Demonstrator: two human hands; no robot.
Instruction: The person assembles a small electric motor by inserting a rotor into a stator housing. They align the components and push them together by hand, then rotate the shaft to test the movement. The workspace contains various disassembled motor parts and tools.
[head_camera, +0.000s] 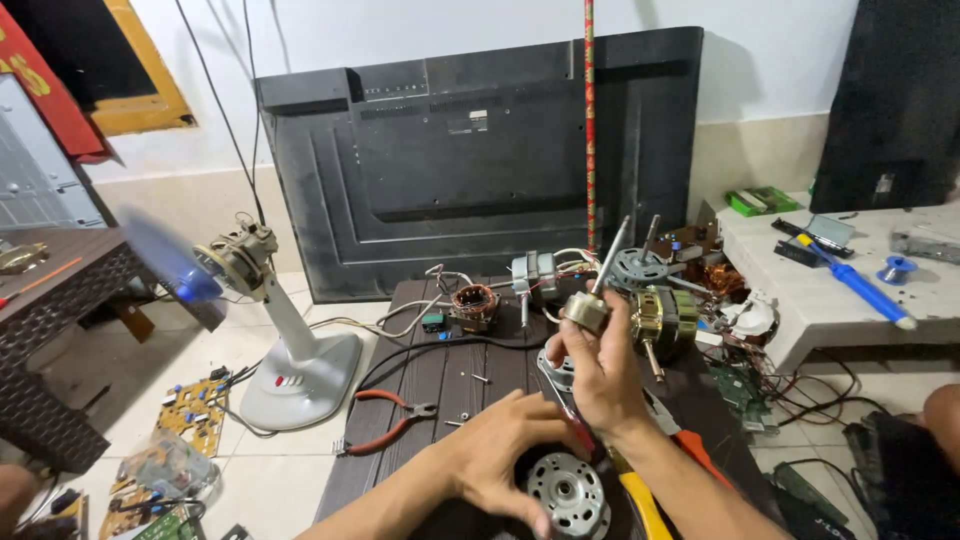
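Note:
My right hand (598, 368) is raised over the dark slatted table (430, 385) and grips a motor rotor (588, 308) by its round core, with its steel shaft pointing up and to the right. My left hand (500, 450) rests low at the table's near edge, fingers curled on a round silver motor end housing (568, 495). Just beyond the rotor stands a yellow-wound motor stator (665, 322).
Red-handled pliers (385, 420) and loose screws lie on the table's left part; a copper-wound stator (473, 303) and wires sit at its far end. A spinning stand fan (245, 290) is on the left floor. A large black TV back panel (480, 150) leans on the wall.

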